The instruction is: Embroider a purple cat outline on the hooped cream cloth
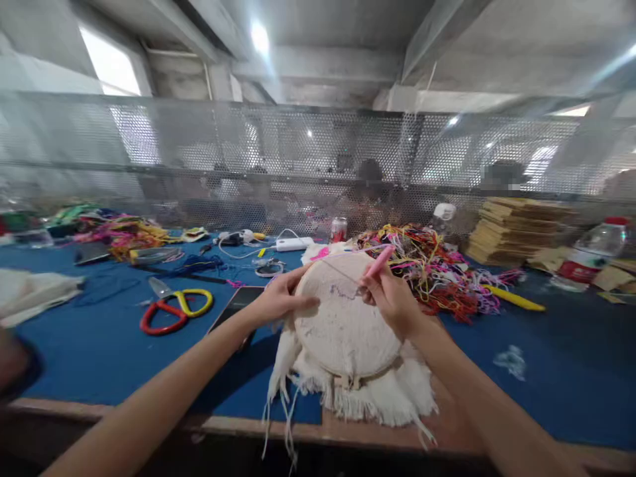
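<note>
A round embroidery hoop with cream fabric stretched in it is tilted up above the blue table. Frayed white cloth hangs below its rim. My left hand grips the hoop's left edge, thumb on the fabric. My right hand holds a pink punch needle like a pen, its tip on the fabric beside a small patch of purple stitches. A thin thread runs across the cloth towards the tool.
Scissors with red and yellow handles lie to the left, next to a dark phone. A heap of coloured threads sits behind the hoop. Cardboard stack, bottle, yellow pen, perforated screen with people behind.
</note>
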### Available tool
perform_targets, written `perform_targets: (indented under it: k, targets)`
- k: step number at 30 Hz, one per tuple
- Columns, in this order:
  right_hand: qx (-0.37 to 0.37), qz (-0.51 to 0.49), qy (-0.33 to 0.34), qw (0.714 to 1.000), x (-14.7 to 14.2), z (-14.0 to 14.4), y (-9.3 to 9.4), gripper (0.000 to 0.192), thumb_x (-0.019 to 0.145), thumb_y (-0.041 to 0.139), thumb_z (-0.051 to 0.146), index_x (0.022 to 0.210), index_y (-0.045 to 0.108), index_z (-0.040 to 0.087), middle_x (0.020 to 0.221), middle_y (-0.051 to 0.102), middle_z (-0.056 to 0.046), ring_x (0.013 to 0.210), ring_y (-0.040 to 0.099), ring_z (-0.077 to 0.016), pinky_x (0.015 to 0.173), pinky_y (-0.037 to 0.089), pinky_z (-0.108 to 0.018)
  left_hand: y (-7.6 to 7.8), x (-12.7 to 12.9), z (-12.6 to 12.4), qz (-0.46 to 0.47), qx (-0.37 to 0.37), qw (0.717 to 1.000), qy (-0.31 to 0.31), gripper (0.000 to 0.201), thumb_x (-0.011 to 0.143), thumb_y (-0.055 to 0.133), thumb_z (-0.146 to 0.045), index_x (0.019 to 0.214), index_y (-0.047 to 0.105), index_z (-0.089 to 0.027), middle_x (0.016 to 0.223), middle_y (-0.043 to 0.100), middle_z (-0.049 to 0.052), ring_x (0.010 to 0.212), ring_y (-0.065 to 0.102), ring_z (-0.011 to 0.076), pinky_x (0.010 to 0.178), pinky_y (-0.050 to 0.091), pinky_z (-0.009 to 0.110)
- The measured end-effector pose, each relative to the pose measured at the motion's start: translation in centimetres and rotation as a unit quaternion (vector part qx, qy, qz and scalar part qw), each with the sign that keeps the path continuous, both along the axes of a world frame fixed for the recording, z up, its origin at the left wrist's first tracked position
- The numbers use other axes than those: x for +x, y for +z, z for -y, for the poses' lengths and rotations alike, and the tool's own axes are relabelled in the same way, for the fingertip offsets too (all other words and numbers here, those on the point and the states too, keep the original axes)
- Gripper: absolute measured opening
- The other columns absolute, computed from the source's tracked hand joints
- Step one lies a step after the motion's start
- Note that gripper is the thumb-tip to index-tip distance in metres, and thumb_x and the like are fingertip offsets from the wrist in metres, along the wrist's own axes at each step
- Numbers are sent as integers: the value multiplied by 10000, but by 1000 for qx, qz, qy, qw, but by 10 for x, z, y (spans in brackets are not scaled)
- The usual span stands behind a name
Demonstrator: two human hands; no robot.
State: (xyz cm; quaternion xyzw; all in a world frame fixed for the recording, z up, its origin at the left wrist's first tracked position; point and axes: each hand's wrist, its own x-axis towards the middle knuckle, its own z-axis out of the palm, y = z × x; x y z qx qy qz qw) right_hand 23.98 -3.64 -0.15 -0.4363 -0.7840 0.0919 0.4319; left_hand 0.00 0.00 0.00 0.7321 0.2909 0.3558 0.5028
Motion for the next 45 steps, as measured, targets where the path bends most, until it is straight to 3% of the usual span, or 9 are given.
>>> perform_targets:
  k: [5,10,14,18,23,30,34,39,45]
  targets:
    - [16,7,-1,1000,2,1,0,170,928,321,348,902,399,200,671,582,-10,522,571,-123,549,434,-259,0,-1,1,7,1,1000,-2,745,633,686,-180,1325,415,-236,1267,528,69,1107,498,256,893,450,342]
    - [98,90,-7,991,-2,1,-1,139,893,409,313,865,476,194,725,584,-38,632,550,-154,603,417,-283,2,-1,3,11,6,1000,-13,704,644,670,-163,1306,439,-226,1267,527,68,1095,504,249,893,440,342]
    - [98,130,3,987,-6,1,-2,142,878,427,279,795,500,190,762,574,-37,687,530,-155,623,408,-278,1,-1,3,12,-4,1000,-20,703,654,664,-164,1313,424,-216,1255,534,73,1096,502,253,903,429,361]
    - [69,68,-13,995,-3,0,-3,148,888,408,297,826,490,190,777,603,-50,696,567,-162,640,431,-283,-1,-1,1,20,-15,1000,-19,713,639,675,-159,1307,433,-209,1248,537,75,1098,498,255,909,428,360]
    - [4,-28,0,1000,1,-3,-8,191,928,310,351,905,411,190,650,590,-9,514,566,-123,537,447,-249,-3,1,0,30,-10,999,-16,719,630,663,-139,1309,438,-211,1226,552,77,1090,501,255,891,440,351]
    - [-6,-95,12,995,1,-3,-11,211,931,282,388,929,377,200,679,566,6,463,560,-101,465,434,-216,-8,-1,-5,30,14,999,-21,728,639,649,-130,1322,423,-236,1270,522,66,1111,487,248,911,424,345]
    - [8,-36,-12,999,1,-3,-8,174,926,301,338,901,402,198,635,558,11,486,558,-115,517,432,-236,-4,0,-2,20,9,1000,-13,729,631,660,-136,1317,431,-228,1254,533,70,1107,486,253,918,417,349]
    - [85,100,-34,991,-4,-3,-6,133,872,423,295,861,503,189,805,594,-55,740,573,-183,658,422,-284,-1,2,1,22,-6,999,-23,709,638,661,-147,1308,438,-215,1228,547,80,1092,496,256,904,425,362]
    - [90,73,-44,992,-4,-1,-5,148,876,395,271,840,509,184,797,599,-63,742,571,-187,658,416,-283,-5,0,-3,28,-16,999,-28,711,635,661,-139,1305,440,-218,1221,553,77,1099,491,259,897,433,362]
